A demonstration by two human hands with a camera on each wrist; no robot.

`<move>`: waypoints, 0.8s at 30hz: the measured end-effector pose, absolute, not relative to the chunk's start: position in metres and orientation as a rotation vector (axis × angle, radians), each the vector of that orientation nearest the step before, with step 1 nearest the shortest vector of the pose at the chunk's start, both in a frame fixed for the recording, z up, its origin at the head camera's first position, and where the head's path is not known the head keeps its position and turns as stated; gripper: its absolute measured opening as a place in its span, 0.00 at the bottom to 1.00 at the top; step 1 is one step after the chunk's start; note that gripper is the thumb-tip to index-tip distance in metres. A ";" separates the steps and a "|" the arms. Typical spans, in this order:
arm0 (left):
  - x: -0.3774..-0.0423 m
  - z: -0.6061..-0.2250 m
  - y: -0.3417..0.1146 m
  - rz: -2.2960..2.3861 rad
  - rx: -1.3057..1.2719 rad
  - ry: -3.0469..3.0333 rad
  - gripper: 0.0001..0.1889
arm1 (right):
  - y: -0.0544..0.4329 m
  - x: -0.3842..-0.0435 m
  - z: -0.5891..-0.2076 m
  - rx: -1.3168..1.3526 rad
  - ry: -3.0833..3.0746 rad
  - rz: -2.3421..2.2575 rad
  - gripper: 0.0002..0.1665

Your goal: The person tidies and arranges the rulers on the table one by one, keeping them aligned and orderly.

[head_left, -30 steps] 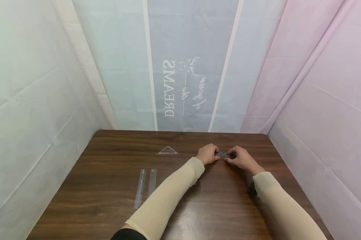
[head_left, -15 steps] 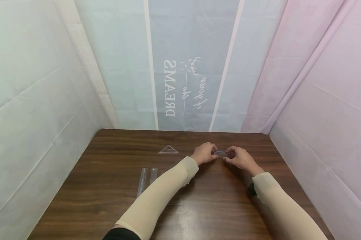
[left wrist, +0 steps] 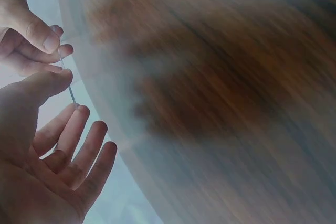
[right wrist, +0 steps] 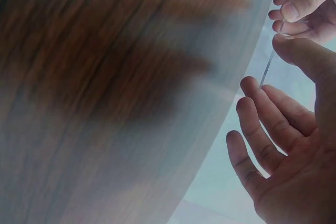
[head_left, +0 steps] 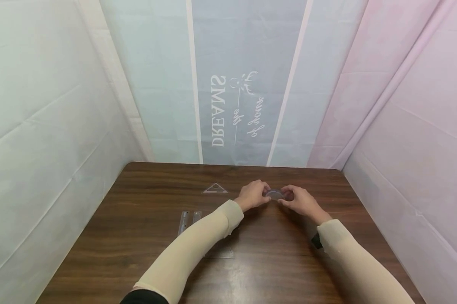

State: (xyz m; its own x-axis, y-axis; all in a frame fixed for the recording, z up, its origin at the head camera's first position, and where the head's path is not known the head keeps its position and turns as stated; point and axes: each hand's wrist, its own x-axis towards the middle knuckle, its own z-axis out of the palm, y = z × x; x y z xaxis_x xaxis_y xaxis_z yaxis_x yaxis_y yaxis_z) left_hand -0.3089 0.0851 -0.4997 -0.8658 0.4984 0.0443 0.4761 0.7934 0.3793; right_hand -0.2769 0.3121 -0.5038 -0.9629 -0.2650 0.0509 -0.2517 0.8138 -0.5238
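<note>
A clear semicircular protractor [head_left: 275, 195] stands between my two hands over the far part of the table. My left hand [head_left: 253, 195] pinches its left end between thumb and fingers, and my right hand [head_left: 301, 202] pinches the right end. From the left wrist, the protractor [left wrist: 70, 90] appears edge-on as a thin line, with the thumb of my left hand [left wrist: 50, 156] on one side and fingertips on the other. The right wrist view shows the same thin edge [right wrist: 267, 68] at the fingertips of my right hand [right wrist: 283, 124].
A clear set square [head_left: 215, 191] lies left of my hands. Two clear rulers, a left one [head_left: 183, 223] and a right one [head_left: 197, 217], are partly covered by my left sleeve [head_left: 198, 245]. A faint transparent outline [head_left: 224, 257] shows beside that sleeve. Fabric walls surround the wooden table [head_left: 274, 274].
Both hands have shifted slightly left with the protractor between them. My left sleeve now covers more of the rulers, and a faint transparent outline shows beside it.
</note>
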 end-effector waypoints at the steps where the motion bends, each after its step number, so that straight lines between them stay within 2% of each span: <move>1: -0.309 -0.500 0.083 0.600 0.794 2.921 0.20 | 0.310 -0.277 -0.504 -0.431 2.962 -0.855 0.29; 24: -0.279 -0.494 0.023 0.602 0.954 2.936 0.21 | 0.271 -0.255 -0.497 -0.564 2.897 -0.868 0.26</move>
State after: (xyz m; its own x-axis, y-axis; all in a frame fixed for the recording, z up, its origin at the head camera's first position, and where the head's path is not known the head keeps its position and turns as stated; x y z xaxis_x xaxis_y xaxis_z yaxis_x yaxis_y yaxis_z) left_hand -0.2794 0.0227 -0.4941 -0.8160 0.5656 0.1193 0.5669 0.7427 0.3565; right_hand -0.2555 0.2714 -0.4971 -0.9307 -0.3633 0.0419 -0.3264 0.7736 -0.5431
